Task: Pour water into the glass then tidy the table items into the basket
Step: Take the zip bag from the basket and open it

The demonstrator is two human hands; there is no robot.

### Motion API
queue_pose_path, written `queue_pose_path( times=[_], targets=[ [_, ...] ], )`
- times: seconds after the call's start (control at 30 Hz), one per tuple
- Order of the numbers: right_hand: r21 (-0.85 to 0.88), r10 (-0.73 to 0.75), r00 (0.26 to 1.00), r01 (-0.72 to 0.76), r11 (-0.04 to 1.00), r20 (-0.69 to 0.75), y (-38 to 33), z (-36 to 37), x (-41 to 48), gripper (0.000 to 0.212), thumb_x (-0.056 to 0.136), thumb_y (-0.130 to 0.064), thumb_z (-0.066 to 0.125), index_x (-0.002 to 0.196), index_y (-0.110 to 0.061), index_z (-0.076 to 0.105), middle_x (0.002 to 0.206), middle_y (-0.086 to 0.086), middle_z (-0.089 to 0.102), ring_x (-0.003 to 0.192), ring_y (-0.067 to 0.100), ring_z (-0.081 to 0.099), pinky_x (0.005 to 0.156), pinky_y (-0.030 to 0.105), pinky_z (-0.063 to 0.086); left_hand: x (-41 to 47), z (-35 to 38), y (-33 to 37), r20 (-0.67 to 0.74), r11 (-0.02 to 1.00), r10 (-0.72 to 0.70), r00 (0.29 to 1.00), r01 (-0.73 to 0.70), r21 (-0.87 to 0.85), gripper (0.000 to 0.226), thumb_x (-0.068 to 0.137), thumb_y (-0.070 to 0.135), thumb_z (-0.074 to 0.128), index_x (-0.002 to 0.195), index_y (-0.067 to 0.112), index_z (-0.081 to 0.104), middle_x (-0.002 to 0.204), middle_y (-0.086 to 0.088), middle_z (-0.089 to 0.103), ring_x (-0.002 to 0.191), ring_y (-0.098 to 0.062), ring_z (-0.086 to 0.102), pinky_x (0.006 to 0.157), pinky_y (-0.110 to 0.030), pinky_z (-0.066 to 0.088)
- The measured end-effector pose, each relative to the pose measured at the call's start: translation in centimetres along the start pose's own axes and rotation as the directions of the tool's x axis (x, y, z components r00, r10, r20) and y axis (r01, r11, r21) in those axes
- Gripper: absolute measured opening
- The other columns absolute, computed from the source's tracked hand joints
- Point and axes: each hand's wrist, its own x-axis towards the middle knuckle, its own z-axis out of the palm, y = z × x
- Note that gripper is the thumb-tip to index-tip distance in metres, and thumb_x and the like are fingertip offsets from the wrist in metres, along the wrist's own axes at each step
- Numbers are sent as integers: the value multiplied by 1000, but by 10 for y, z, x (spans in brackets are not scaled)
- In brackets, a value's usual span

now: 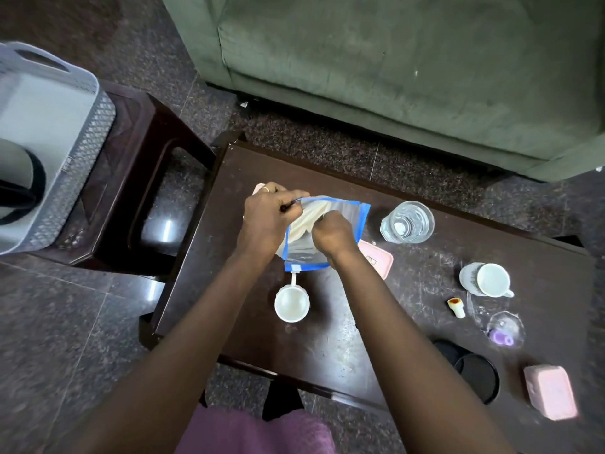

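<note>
Hands at the middle of the table, both closed on a clear zip bag with blue edging (322, 231). The left hand (273, 213) pinches the bag's far-left corner at its mouth; the right hand (332, 232) is clenched on the bag's middle, over pale folded contents showing through the plastic. The bag's long axis runs from the far edge toward the near edge, with its white slider tab at the near end.

Glass (407, 221), holding water, stands just right of the bag, nearer the right hand; the pouring step appears done. A white scoop (292, 303) lies just nearward of the bag, a pink tray (379, 260) partly under its right side.

Toward the right end: a white cup (491, 279), a small capped tube (456, 307), a clear lid with a purple piece (504, 330), two black discs (479, 376) and a pink box (550, 391) at the near-right corner.

Basket (65, 136) sits on a dark stool (137, 178) beyond the table's left end, well apart from the bag and on the left hand's side. Judged next move: carry the bag leftward, across the gap, into the basket; the left arm is the nearer one.
</note>
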Motion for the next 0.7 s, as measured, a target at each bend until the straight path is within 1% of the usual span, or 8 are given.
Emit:
queue_pose_path(
  times=[0.17,0.27,0.33,0.37,0.47,0.57,0.6,0.7],
  targets=[
    [188,75,989,-98,977,129,-2,8,20,30,90,-1,48,118,2,57,122,19,60,100,28,60,88,37,52,0,0,-11,18,1000,-15,1000,15,-6,29,78,4,61,101,16,73,84,-2,56,76,-10,52,65,6,30],
    [246,142,975,-182,952,172,-4,11,28,23,90,-1,48,108,-2,62,105,14,67,60,25,64,51,29,57,0,-4,-15,18,1000,-11,1000,11,-14,27,79,3,61,101,14,73,84,-1,52,74,-10,51,65,7,29],
    [2,93,979,-95,996,182,-5,11,30,21,90,0,47,104,-2,62,103,13,68,49,17,59,42,19,49,0,-6,-16,22,1000,-11,1000,12,-29,28,79,1,61,101,13,73,84,-1,51,73,-10,50,65,8,28],
    [-121,69,981,-47,992,182,-7,10,29,22,88,3,49,106,-2,61,106,12,67,58,18,63,45,16,47,0,-8,-17,28,999,-11,1000,12,-33,28,79,1,60,102,13,72,84,-2,51,73,-10,50,65,7,28],
    [-357,41,977,37,934,208,-8,11,32,28,83,4,58,111,1,58,113,14,66,101,26,63,68,24,47,2,-11,-20,42,999,-9,999,11,-48,28,80,0,59,103,12,72,84,-3,50,73,-11,49,65,5,29],
    [-366,36,978,43,929,205,-10,14,34,29,88,2,52,117,2,55,117,18,63,105,32,61,44,15,44,3,-14,-22,58,998,-21,998,24,-62,28,81,1,58,104,12,72,84,-3,49,73,-11,48,65,6,29],
    [-360,10,981,61,931,193,-9,17,38,30,90,-1,49,119,1,54,119,19,61,106,33,60,42,15,43,3,-15,-22,60,998,-21,998,25,-65,28,81,1,58,104,12,72,84,-2,49,73,-10,47,65,6,28],
    [-417,-31,986,99,903,166,-9,20,46,34,92,-6,47,126,-5,52,126,16,57,114,31,55,78,27,45,4,-17,-24,60,997,-13,998,17,-74,29,81,1,57,104,13,72,83,-1,49,69,-6,45,67,6,28]
  ],
)
